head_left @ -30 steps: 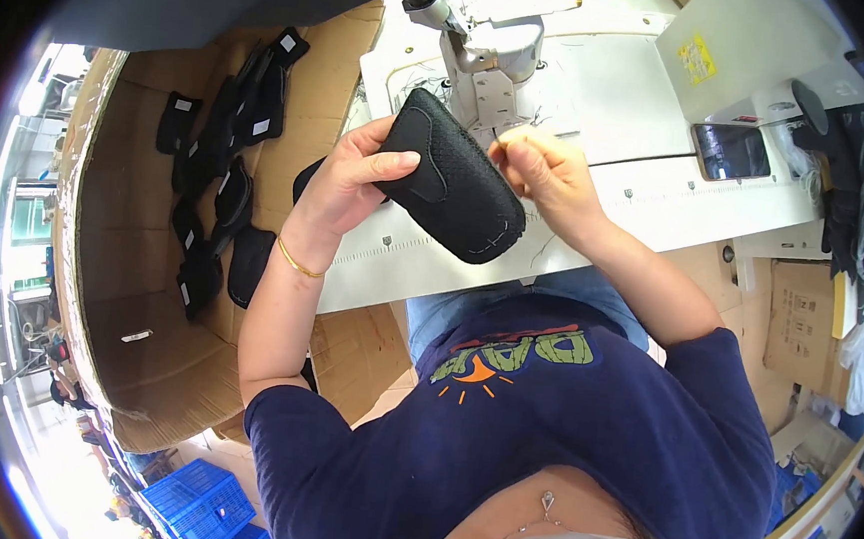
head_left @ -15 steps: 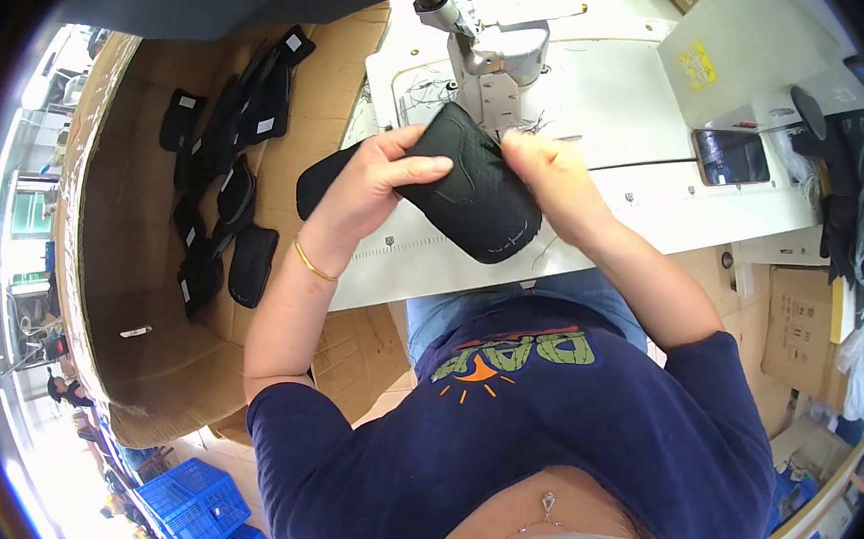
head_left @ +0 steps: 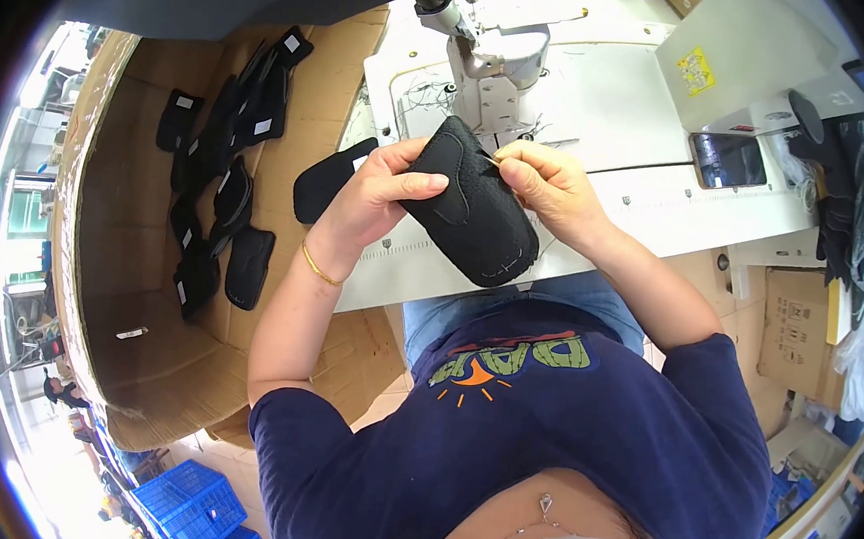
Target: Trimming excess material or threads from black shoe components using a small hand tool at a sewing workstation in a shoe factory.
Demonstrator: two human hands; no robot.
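Note:
A black fabric pouch-like piece [head_left: 476,218] with a stitched curved panel and pale stitches near its lower end is held over the table's front edge. My left hand [head_left: 383,186] is closed on its left side, thumb lying on top. At its upper right edge my right hand [head_left: 548,183] pinches something small, thin and light-tipped; I cannot make out what it is. A second black piece [head_left: 326,184] lies on the table beside my left wrist, partly hidden by it. The sewing machine's post [head_left: 494,99] stands just beyond the held piece.
To the left, a large cardboard box [head_left: 133,389] contains several black pieces [head_left: 220,175] with white labels. A phone [head_left: 728,161] lies on the white table [head_left: 614,102] at right, near a pale machine housing [head_left: 752,67]. Blue crates [head_left: 190,503] sit on the floor, lower left.
The black piece has come slightly down toward me and turned a little. My right hand has shifted from lying along its edge to a pinch at that edge.

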